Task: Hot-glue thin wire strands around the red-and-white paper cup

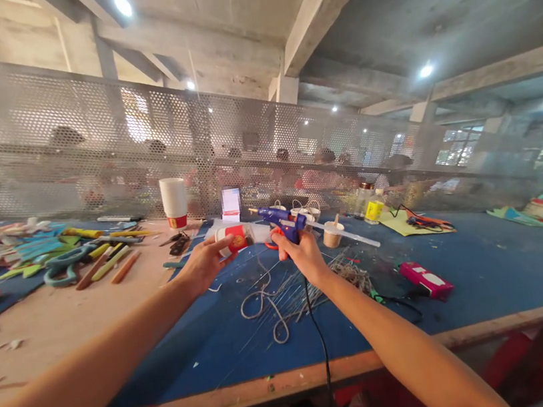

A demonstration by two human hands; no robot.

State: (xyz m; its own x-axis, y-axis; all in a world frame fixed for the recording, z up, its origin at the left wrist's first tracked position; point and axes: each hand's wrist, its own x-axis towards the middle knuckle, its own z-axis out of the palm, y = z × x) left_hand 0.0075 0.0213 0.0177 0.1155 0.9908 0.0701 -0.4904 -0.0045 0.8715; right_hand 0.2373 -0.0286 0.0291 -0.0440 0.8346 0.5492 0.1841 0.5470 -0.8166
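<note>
My right hand is closed around the handle of a blue glue gun, whose nozzle points left and whose clear glue stick juts out to the right. Its black cord drops toward me over the table edge. My left hand is closed on a white cup lying on its side with a red label, held just left of the gun's nozzle. Below both hands, loose grey string lies coiled on the blue mat.
Upright white paper cups stand at the back. Scissors, sticks and foam pieces crowd the left. A small cup with a stick, a glue bottle and a pink-white box lie right. People sit behind a perforated metal screen.
</note>
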